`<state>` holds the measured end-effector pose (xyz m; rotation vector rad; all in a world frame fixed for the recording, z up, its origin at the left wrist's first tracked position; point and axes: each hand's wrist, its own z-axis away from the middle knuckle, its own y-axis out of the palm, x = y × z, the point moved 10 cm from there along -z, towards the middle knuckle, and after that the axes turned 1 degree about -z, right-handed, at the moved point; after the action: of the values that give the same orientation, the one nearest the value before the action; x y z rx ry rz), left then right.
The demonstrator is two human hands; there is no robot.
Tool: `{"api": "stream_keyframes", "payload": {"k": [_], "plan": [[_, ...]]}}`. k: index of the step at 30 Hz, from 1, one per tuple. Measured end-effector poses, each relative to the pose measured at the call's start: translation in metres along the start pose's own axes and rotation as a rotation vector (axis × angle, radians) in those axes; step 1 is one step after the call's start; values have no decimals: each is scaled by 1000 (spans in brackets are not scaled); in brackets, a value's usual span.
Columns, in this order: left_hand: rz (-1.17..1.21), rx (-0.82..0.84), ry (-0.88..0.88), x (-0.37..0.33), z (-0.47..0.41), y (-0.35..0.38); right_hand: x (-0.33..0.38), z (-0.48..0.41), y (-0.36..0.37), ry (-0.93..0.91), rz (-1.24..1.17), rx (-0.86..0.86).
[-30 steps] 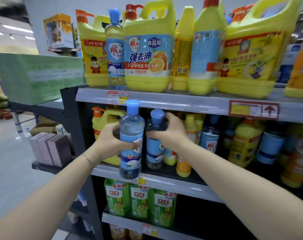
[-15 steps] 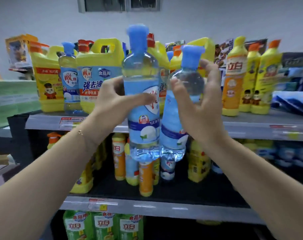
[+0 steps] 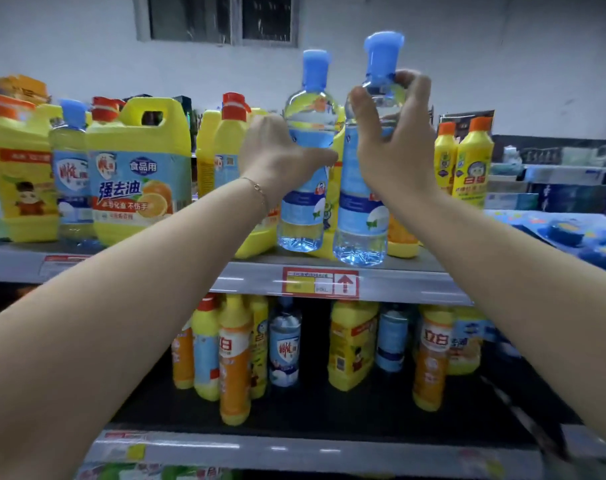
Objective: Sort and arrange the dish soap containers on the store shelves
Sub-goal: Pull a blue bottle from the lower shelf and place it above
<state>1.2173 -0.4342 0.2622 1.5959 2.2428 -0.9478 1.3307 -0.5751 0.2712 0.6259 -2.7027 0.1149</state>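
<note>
Store shelving fills the view. At the top shelf's (image 3: pixel 408 284) front edge, two clear, blue-capped, blue-labelled bottles stand upright, caps up, nearly touching, with yellow jugs (image 3: pixel 256 239) crowding close behind. The left hand (image 3: pixel 277 157) grips the left bottle (image 3: pixel 305 216) mid-body; the right hand (image 3: pixel 391 150) curls round the right bottle (image 3: pixel 360 220) at its shoulder.

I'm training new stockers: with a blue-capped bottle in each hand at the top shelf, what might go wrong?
The right hand grips the right bottle near its neck, so it may swing or slip. Both bases hover at the top shelf edge; set there, either may topple. The yellow jug behind the left bottle may get bumped.
</note>
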Motion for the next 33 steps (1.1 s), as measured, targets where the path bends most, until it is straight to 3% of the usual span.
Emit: {"api": "stream_keyframes", "payload": {"k": [5,11,33], "plan": [[-125,-74,-70,28,5,7,-16,3,31,14,-29,-7],[-169,-88,72,22,9,8,-26,7,57,18,-8,-42],[-426,-103,223,31,16,30,-71,3,77,77,182,-75]]}}
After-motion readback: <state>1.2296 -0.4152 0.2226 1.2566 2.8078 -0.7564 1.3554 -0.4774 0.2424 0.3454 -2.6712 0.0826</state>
